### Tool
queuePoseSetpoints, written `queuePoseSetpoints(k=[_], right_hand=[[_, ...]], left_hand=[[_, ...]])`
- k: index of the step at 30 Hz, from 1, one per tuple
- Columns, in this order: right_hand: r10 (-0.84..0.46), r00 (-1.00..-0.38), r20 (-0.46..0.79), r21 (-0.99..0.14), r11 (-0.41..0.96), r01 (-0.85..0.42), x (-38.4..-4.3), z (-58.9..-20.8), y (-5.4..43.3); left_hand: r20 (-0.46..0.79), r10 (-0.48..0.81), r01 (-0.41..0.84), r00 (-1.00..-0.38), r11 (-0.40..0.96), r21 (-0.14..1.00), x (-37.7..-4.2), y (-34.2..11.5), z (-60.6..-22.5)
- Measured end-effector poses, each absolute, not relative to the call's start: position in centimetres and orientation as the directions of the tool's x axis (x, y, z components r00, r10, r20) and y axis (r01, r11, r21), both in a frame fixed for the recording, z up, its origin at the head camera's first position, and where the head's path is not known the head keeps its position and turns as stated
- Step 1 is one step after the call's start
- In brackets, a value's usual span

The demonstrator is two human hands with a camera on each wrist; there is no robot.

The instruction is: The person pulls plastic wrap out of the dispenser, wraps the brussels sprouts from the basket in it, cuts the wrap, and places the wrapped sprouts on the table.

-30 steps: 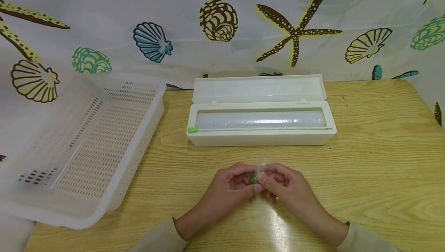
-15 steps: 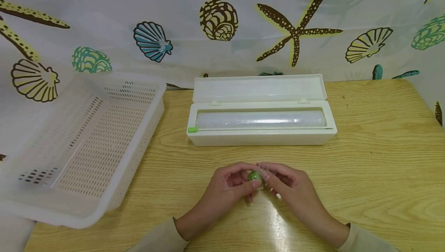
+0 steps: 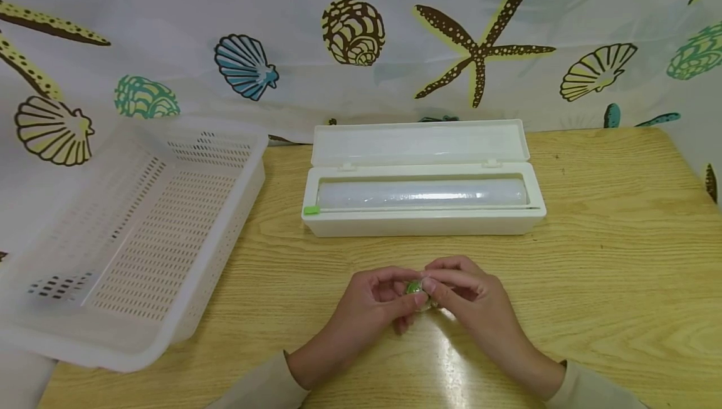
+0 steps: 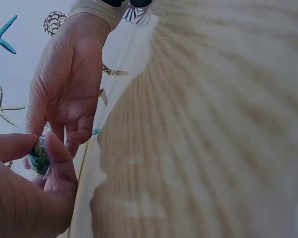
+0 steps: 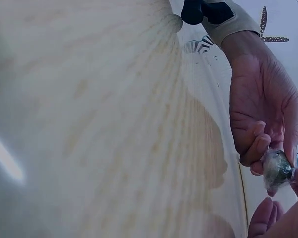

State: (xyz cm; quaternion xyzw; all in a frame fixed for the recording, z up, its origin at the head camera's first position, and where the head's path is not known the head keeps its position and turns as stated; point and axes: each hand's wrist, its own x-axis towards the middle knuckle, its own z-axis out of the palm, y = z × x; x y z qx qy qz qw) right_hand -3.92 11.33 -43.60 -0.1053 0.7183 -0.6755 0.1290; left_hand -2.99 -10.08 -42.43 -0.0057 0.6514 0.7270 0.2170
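A small round green thing (image 3: 414,286) wrapped in clear plastic film is held between both hands, low over the table in front of the box. My left hand (image 3: 372,302) grips its left side between thumb and fingers. With thumb and forefinger, my right hand (image 3: 476,296) pinches the film at its right side. The right wrist view shows the crinkled film around the dark green bundle (image 5: 278,169) most clearly. In the left wrist view the bundle (image 4: 38,157) is partly covered by fingers. What is inside the film I cannot tell.
Behind the hands stands a long white plastic wrap box (image 3: 423,227), its lid (image 3: 420,144) up, with a roll of film (image 3: 423,193) inside and a green slider (image 3: 311,210) at its left end. A white perforated basket (image 3: 225,227) occupies the left. A shell-print cloth (image 3: 304,27) hangs behind.
The fingers have shifted around the green bundle, and it has turned a little between them. The right hand's fingers have lifted slightly higher over it. Box and basket stay put.
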Motion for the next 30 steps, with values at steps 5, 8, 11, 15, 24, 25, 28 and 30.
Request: queuePoseSetpoints(k=[5,8,11,15,24,25,28,30], right_hand=[[-0.366,-0.929,-0.052,-0.991,0.133,0.002,-3.77,-43.2,11.16],[-0.391,-0.919,-0.045,-0.986,0.165,-0.022,-3.61,-42.98,10.98],[-0.429,-0.903,-0.008,-0.984,0.162,-0.068,-3.32,-42.97,10.83],[-0.483,-0.874,0.055,-0.976,0.158,-0.149,-3.01,-43.07,10.69],[-0.418,-0.906,0.071,-0.963,0.207,-0.171,-3.2,-42.99,10.77],[-0.411,-0.908,0.073,-0.964,0.203,-0.17,-3.22,-42.96,10.82],[-0.397,-0.913,0.095,-0.965,0.189,-0.182,-3.3,-42.95,10.99],[-0.39,-0.915,0.105,-0.971,0.159,-0.18,-3.35,-42.94,11.14]], left_hand=[[-0.305,0.337,-0.353,-0.891,-0.089,0.932,-3.04,-10.2,-42.46],[-0.302,0.345,-0.355,-0.889,-0.101,0.93,-3.1,-10.38,-42.63],[-0.306,0.353,-0.369,-0.884,-0.125,0.921,-3.14,-10.58,-42.67],[-0.327,0.36,-0.403,-0.873,-0.159,0.901,-3.23,-10.71,-42.57],[-0.326,0.362,-0.404,-0.873,-0.164,0.9,-3.34,-10.51,-42.59],[-0.315,0.365,-0.394,-0.876,-0.166,0.904,-3.33,-10.52,-42.61],[-0.266,0.385,-0.358,-0.884,-0.19,0.914,-3.24,-10.69,-42.66],[-0.225,0.406,-0.334,-0.886,-0.221,0.916,-3.15,-10.85,-42.73]])
